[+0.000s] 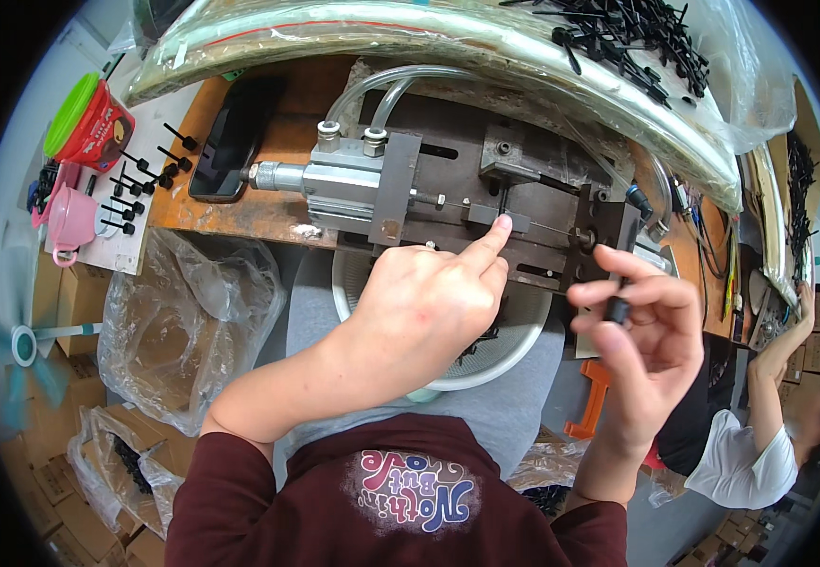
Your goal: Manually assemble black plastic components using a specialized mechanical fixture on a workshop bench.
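My left hand reaches over the front of a metal clamping fixture. Its index finger is stretched out, the tip on a small dark block beside a thin upright black pin. The other fingers curl under, partly hidden, with nothing seen in them. To the right of the fixture, my right hand pinches a black knob-headed pin between thumb and fingers. A silver air cylinder with two clear hoses forms the fixture's left end.
A black phone and several black knob-headed pins lie at left, near a pink cup and a red tub. A plastic-wrapped bundle arches behind. A white basket rests on my lap. Another person works at right.
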Tool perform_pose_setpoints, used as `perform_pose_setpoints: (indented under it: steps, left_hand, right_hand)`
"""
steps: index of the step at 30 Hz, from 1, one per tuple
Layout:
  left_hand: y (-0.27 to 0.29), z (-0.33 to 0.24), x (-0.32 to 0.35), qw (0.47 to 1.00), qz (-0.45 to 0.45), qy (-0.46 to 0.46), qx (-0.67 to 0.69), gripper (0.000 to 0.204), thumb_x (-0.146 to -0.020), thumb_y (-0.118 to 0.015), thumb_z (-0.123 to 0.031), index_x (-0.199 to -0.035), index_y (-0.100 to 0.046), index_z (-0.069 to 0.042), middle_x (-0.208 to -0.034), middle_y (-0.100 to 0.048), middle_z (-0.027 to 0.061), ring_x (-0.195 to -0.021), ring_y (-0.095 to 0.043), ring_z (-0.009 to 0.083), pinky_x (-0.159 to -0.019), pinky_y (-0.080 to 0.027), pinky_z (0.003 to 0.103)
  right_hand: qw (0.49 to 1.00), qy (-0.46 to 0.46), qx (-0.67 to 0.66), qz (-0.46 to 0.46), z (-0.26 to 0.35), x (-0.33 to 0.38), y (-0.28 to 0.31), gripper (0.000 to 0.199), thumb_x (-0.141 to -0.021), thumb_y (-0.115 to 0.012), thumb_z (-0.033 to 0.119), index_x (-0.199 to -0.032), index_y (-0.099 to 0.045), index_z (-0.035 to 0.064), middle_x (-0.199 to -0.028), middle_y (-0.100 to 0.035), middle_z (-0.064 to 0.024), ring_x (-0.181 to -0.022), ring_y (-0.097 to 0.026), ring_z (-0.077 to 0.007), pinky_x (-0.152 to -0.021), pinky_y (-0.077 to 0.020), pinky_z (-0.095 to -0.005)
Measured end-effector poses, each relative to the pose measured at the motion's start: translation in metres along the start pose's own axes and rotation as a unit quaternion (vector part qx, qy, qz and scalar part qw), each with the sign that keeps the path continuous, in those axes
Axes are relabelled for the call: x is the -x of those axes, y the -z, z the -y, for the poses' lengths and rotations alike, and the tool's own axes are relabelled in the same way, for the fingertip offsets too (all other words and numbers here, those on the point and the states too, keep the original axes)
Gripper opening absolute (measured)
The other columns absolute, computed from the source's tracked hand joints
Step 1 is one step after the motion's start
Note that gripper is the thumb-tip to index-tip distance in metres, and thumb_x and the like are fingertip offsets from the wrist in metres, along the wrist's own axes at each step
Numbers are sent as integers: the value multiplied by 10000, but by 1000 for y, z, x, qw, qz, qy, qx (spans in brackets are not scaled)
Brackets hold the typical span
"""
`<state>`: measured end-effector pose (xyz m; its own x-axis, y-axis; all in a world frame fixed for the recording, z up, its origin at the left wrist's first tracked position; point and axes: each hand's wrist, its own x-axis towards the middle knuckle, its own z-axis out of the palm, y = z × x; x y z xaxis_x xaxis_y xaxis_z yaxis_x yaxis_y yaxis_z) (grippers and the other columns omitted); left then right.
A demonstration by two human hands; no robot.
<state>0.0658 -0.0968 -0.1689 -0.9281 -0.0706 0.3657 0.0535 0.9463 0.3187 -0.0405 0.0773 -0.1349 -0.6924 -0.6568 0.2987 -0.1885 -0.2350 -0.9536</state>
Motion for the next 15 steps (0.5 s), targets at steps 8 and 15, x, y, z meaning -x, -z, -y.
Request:
perform_pose_setpoints:
  steps: [8,15]
  left_hand:
    - [47,41,-80,971,-206,-109,-57,154,-817,-716,-114,-958,-695,-54,-854,-703,76,-714,-687,240,-624,-537,312]
    - [65,80,-163,939,-152,-275,-140,143,-782,-620,2,-873,-730,-6,-893,-626,112,-918,-586,268,-842,-500,354]
  right_hand:
    - [892,160,417,67,-24,5,-10,266,-752,-744,-50,-995,-637,-40,-1234,-610,-229,-1035,-652,-335,-834,-555,-372]
    - [823,195,522,112,-51,1,-35,232,-749,-744,42,-946,-622,26,-1265,-644,-139,-613,-621,-208,-578,-498,-295]
